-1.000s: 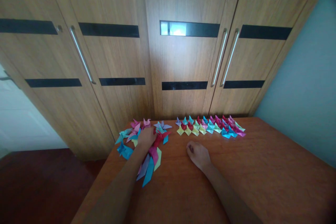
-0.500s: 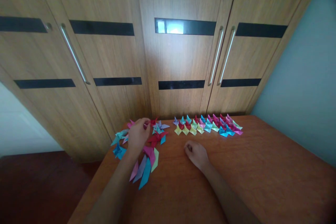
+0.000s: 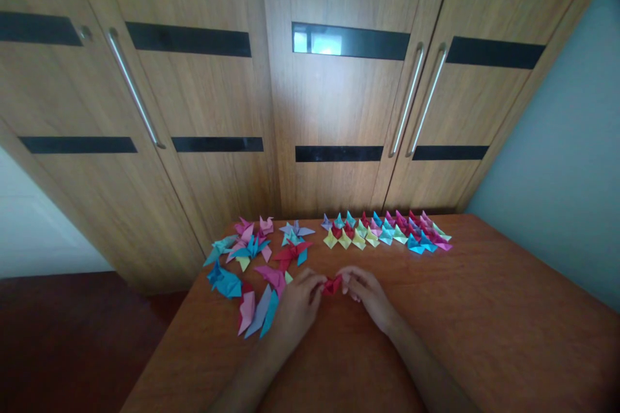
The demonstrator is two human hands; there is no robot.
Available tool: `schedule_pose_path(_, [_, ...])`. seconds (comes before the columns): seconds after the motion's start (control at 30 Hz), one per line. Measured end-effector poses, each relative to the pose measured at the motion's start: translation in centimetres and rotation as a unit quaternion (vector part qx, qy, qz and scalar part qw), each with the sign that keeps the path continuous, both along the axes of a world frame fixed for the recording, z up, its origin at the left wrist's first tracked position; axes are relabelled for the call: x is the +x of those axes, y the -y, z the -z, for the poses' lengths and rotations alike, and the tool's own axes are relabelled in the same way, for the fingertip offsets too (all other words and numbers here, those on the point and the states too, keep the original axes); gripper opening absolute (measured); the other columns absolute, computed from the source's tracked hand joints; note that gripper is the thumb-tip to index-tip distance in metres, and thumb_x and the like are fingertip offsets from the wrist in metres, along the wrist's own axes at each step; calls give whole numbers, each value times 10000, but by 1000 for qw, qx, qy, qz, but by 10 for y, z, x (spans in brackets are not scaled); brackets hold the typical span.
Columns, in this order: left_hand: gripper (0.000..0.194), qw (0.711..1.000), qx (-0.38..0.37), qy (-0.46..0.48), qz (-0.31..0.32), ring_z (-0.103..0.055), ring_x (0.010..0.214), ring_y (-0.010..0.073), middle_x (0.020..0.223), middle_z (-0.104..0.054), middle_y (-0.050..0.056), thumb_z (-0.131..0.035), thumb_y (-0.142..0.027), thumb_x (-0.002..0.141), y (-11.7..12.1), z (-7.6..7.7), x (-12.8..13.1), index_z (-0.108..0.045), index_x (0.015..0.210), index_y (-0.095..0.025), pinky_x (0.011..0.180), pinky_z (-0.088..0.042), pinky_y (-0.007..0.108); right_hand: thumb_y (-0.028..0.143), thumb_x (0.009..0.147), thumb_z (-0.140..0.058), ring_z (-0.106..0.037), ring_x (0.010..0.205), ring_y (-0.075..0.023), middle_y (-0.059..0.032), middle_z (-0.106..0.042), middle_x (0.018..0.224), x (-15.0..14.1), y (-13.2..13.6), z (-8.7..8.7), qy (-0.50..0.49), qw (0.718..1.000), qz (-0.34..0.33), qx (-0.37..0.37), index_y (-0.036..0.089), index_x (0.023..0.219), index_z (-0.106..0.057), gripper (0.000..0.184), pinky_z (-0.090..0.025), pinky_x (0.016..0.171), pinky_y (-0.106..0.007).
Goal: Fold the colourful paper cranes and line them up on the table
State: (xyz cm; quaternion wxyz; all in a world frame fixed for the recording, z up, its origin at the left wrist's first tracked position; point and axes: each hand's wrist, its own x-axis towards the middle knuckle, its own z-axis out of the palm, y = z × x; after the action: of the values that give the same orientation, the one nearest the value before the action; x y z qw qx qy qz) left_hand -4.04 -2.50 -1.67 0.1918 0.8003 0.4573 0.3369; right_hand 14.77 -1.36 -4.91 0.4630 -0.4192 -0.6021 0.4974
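A small red origami piece (image 3: 332,286) is between my two hands, just above or on the table. My left hand (image 3: 301,300) pinches its left side with thumb and fingertips. On the right side, the fingertips of my right hand (image 3: 365,292) are closed on its edge. Beside my left hand lie loose folded papers: a magenta one (image 3: 274,279), a lilac strip (image 3: 259,313) and a blue strip (image 3: 270,313), partly covered by that hand. A red folded paper (image 3: 292,253) lies a little farther back.
Several small origami pieces (image 3: 386,233) stand in rows at the back right of the wooden table (image 3: 465,329). A mixed group of folded papers, including a blue one (image 3: 225,281), is spread at the left. Wardrobe doors (image 3: 334,110) rise behind the table's far edge.
My left hand has come from the back-left pile toward the middle, bringing the small red origami piece. My right hand has opened out from a loose fist and now grips the piece's right edge.
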Motion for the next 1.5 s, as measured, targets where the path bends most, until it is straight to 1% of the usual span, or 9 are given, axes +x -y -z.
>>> schedule_pose_path(0.27, [225, 994, -8, 102, -42, -611, 867, 178, 921, -650, 36, -486, -160, 812, 1, 5, -4, -644, 961, -220, 792, -487, 309, 440, 722, -656, -458, 586, -107, 20, -534, 634, -2, -3, 2, 96, 995, 0, 16, 169, 818, -663, 288, -348, 540, -215])
schedule_pose_path(0.47, [301, 972, -137, 182, -54, -615, 745, 152, 852, -653, 20, -535, -205, 772, 0, 25, 4, -585, 1069, -201, 685, -493, 269, 447, 741, -621, -486, 584, -116, 12, -560, 621, 11, -7, -3, 105, 993, 39, 29, 164, 756, -661, 286, -370, 538, -216])
schedule_pose_path(0.53, [354, 967, -163, 186, -52, -608, 721, 146, 823, -645, 14, -526, -199, 767, 0, 32, 6, -553, 1120, -194, 660, -478, 256, 451, 750, -605, -523, 634, -133, -2, -595, 671, 24, -10, -5, 90, 991, 88, 50, 167, 758, -653, 288, -406, 590, -231])
schedule_pose_path(0.63, [392, 968, -175, 177, -41, -596, 702, 140, 814, -634, 7, -508, -202, 772, 1, 37, 6, -525, 1163, -200, 646, -459, 249, 469, 753, -586, -565, 716, -165, -32, -643, 763, 55, -16, -6, 72, 968, 227, 81, 164, 793, -645, 314, -436, 656, -258])
schedule_pose_path(0.73, [387, 972, -173, 153, -32, -592, 727, 142, 820, -635, 5, -493, -209, 784, 3, 36, 6, -523, 1170, -209, 677, -452, 256, 520, 758, -535, -579, 671, -179, -61, -666, 756, 91, -22, -6, 96, 915, 383, 78, 144, 871, -649, 409, -433, 596, -263])
schedule_pose_path(0.83, [402, 976, -176, 126, -34, -589, 735, 143, 823, -645, 0, -486, -192, 776, 5, 35, 7, -523, 1176, -215, 687, -445, 256, 521, 765, -509, -603, 662, -202, -81, -679, 754, 121, -27, -2, 209, 855, 473, 38, 154, 874, -652, 408, -425, 568, -270])
schedule_pose_path(0.97, [408, 978, -173, 117, -28, -591, 739, 140, 825, -648, -5, -469, -183, 781, 6, 35, 6, -513, 1186, -219, 687, -444, 250, 497, 776, -499, -632, 744, -248, -94, -688, 833, 138, -33, 5, 432, 782, 445, -59, 209, 898, -655, 349, -418, 599, -294])
schedule_pose_path(1.07, [411, 980, -165, 110, -21, -596, 751, 141, 840, -653, -1, -457, -164, 783, 6, 37, 6, -511, 1187, -216, 694, -448, 253, 508, 806, -461, -639, 816, -281, -111, -678, 904, 138, -36, 10, 515, 753, 387, -135, 241, 986, -640, 369, -432, 631, -321])
schedule_pose_path(1.5, [424, 981, -172, 83, -13, -598, 752, 134, 851, -656, -7, -457, -150, 770, 8, 34, 6, -520, 1184, -216, 692, -449, 247, 512, 832, -423, -632, 864, -288, -138, -644, 1001, 127, -49, 9, 543, 739, 373, -143, 256, 1076, -625, 407, -464, 704, -387])
